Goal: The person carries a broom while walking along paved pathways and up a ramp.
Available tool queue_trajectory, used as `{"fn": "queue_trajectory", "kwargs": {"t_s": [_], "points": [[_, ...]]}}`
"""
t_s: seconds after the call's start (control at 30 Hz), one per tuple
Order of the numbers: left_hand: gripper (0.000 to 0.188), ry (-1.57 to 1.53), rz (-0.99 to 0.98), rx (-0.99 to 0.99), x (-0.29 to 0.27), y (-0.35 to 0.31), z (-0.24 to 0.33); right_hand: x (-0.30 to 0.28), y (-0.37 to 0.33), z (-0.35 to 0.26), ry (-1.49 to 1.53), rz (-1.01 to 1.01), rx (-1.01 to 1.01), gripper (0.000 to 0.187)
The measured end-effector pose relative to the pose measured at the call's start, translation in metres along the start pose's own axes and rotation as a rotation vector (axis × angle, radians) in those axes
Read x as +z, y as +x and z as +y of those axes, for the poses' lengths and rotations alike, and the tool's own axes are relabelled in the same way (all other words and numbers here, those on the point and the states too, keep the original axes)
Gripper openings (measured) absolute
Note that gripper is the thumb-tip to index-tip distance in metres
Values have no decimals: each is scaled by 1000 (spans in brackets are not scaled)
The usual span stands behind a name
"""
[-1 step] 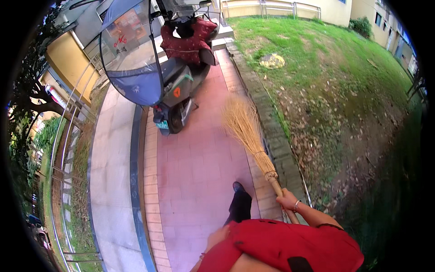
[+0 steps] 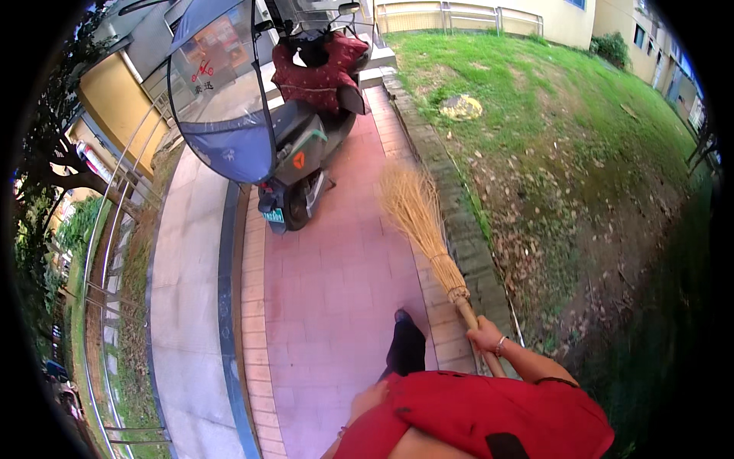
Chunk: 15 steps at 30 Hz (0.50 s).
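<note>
From afar I saw the pink path (image 2: 329, 306) mid-frame, the stone kerb (image 2: 475, 264) edging it, the broom (image 2: 417, 210) right of centre. The right hand (image 2: 485, 335) was wrapped round its handle (image 2: 466, 309); I couldn't tell the left hand's (image 2: 371, 402) grip. Low, kerbside strokes seemed best.

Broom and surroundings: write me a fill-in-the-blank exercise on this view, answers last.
1. The broom is gripped by the person's ____ hand.
2. In the picture, the scooter stands to the ____ of the broom.
3. The grass lies on the picture's ____ side of the path.
4. The person's garment is mostly ____.

Missing words: right; left; right; red.
</note>
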<state>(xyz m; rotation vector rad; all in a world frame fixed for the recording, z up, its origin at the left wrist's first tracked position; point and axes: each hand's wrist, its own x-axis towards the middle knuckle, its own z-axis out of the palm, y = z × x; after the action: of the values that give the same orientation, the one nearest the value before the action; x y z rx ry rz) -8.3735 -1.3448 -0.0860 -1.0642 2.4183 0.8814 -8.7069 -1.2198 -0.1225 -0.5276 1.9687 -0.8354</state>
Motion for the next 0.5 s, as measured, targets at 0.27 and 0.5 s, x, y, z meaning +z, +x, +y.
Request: {"fn": "queue_trajectory", "kwargs": {"t_s": [0.27, 0.5], "points": [[36, 82, -101, 82, -174, 173, 51, -109, 208, -159, 30, 159, -17, 30], [33, -51, 67, 66, -256, 321, 51, -198, 326, -253, 776, -132, -90, 23]]}}
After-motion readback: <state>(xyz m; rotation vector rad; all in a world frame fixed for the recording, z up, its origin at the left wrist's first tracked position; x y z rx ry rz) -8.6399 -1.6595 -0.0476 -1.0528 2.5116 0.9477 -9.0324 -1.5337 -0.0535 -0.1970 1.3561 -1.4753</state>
